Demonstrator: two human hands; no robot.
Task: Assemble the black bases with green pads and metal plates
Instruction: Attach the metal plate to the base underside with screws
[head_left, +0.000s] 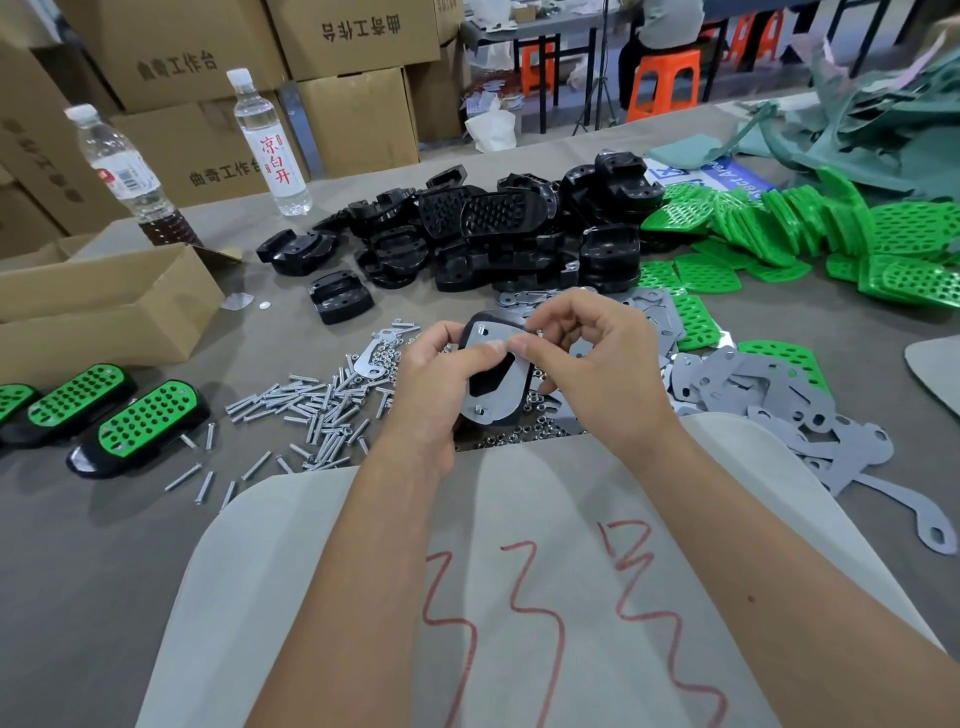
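A pale grey cloth with red scrawled marks (545, 597) lies nearest, draped over the near edge of the grey tabletop (104, 545), with both bare forearms reaching across it. Just beyond, the left hand (441, 374) curls around the left side of a black oval plastic base (488, 384), its thumb pressed on the flat grey metal plate (506, 387) that lies on the base. The right hand (587, 358) is at the base's right edge, its thumb and forefinger pinched together at the plate's upper end; what they pinch is too small to tell. The base is held just above a scatter of small metal nuts (524, 431). Left of the hands lies a heap of silver screws (311, 410), and further left three finished black bases with green perforated pads (145, 426). To the right lie loose grey metal plates (769, 395). Far behind is a pile of black bases (493, 234), with loose green pads (810, 234) at its right.
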